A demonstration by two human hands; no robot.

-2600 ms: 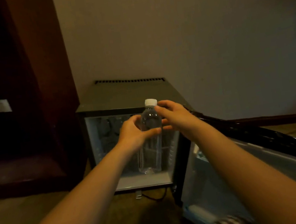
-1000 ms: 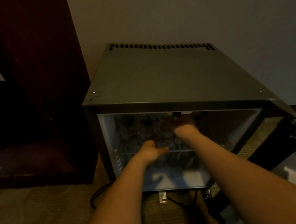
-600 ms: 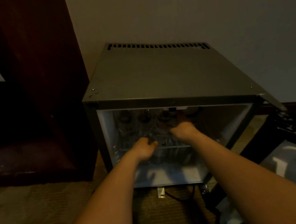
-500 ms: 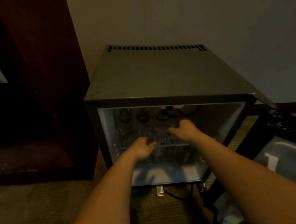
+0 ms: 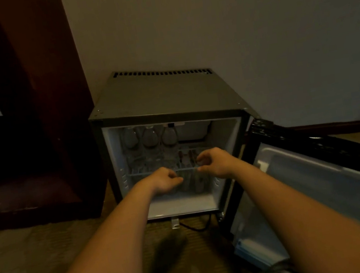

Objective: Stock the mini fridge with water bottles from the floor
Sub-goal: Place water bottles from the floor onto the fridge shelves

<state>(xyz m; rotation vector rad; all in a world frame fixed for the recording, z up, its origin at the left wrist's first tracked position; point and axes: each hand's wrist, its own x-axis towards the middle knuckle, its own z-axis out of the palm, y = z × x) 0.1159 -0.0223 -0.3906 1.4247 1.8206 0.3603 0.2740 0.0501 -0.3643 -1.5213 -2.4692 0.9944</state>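
Note:
The grey mini fridge (image 5: pixel 163 96) stands open on the carpet against the wall. Three clear water bottles (image 5: pixel 149 137) stand side by side on its upper wire shelf, at the left. More bottles (image 5: pixel 193 182) show dimly below the shelf, partly hidden by my hands. My left hand (image 5: pixel 164 180) hovers just outside the fridge opening, fingers curled in and holding nothing. My right hand (image 5: pixel 214 162) is beside it at shelf height, fingers bent but apart, also empty.
The fridge door (image 5: pixel 321 173) hangs open to the right, its inner shelves facing me. A dark wooden cabinet (image 5: pixel 47 110) stands close on the left. A black power cord (image 5: pixel 195 227) loops on the carpet under the fridge front.
The bottle I held in both hands is now inside the fridge. Both hands have drawn back out of the opening and are empty. My head has pulled back too.

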